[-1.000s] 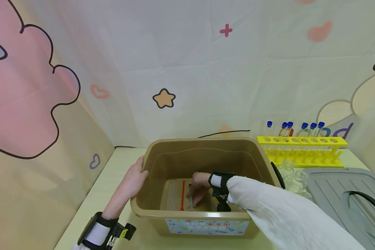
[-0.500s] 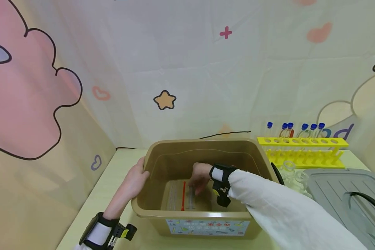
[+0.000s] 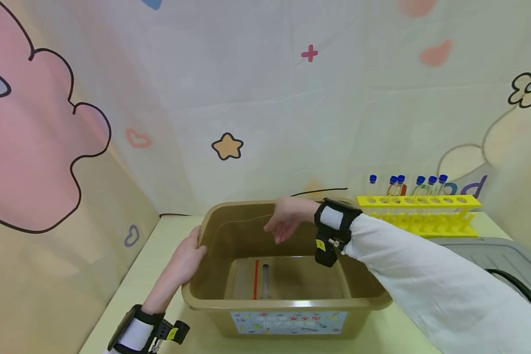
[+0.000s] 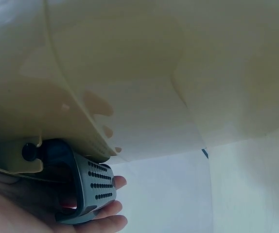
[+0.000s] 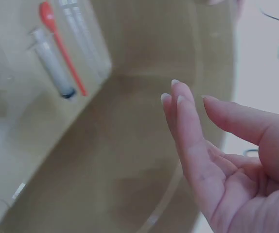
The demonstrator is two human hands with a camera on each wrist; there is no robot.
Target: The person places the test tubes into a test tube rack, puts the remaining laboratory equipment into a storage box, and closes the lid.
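Observation:
A brown plastic storage bin [image 3: 292, 304] stands on the table in the head view. My left hand [image 3: 189, 258] grips its left rim, thumb over the edge; in the left wrist view the fingers show around a grey handle [image 4: 98, 182] with rows of holes. Over the bin's back part, my right hand [image 3: 287, 219] is raised with nothing in it, its fingers loosely extended in the right wrist view. On the bin floor lie a syringe [image 5: 53, 65], a long red spoon [image 5: 64, 51] and clear rod-like pieces [image 5: 83, 36], side by side.
A yellow test tube rack [image 3: 418, 201] with several blue-capped tubes stands at the back right. Beside the bin lies a grey lid [image 3: 473, 250] with a black handle, partly behind the right sleeve [image 3: 425, 275]. A patterned cloth [image 3: 265, 108] hangs behind the table.
My right hand has come up and back from the bin floor, uncovering the syringe lying there. My left hand keeps its grip on the rim. The head view has shifted slightly.

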